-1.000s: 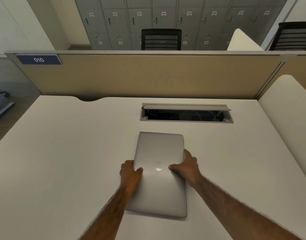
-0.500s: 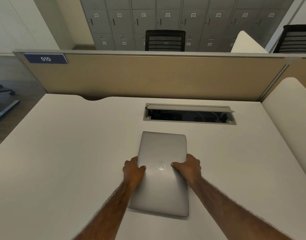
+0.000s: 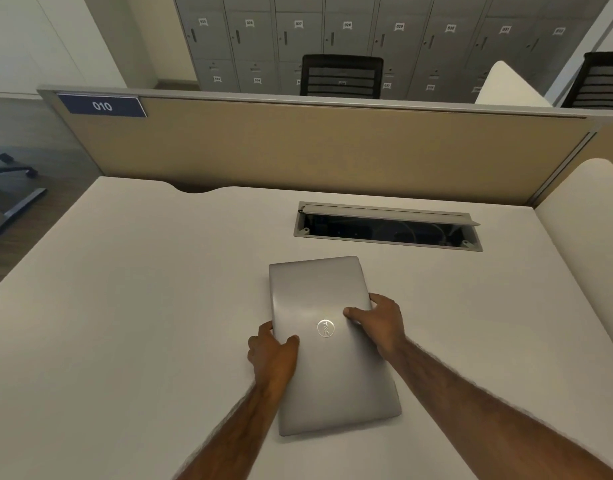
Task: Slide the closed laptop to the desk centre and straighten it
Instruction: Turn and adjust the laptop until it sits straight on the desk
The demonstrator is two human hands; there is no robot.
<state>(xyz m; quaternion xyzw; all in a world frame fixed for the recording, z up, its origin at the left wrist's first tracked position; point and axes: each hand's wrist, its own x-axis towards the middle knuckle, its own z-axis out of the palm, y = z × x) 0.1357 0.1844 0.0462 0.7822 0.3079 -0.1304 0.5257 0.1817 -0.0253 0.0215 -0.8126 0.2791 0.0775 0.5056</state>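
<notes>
Near the worktop (image 3: 125, 306) middle, left hand (image 3: 272, 358) and right hand (image 3: 381, 323) are clamping the closed laptop's (image 3: 326, 368) long edges, straightening; it's probably needing a slight clockwise twist.

The laptop (image 3: 327, 344) is turning on the desk (image 3: 125, 323): its far end is now swinging left and its near end right, where a second ago it leaned slightly the other way. The right hand (image 3: 378, 323) is sitting farther forward than the left hand (image 3: 272, 355).
</notes>
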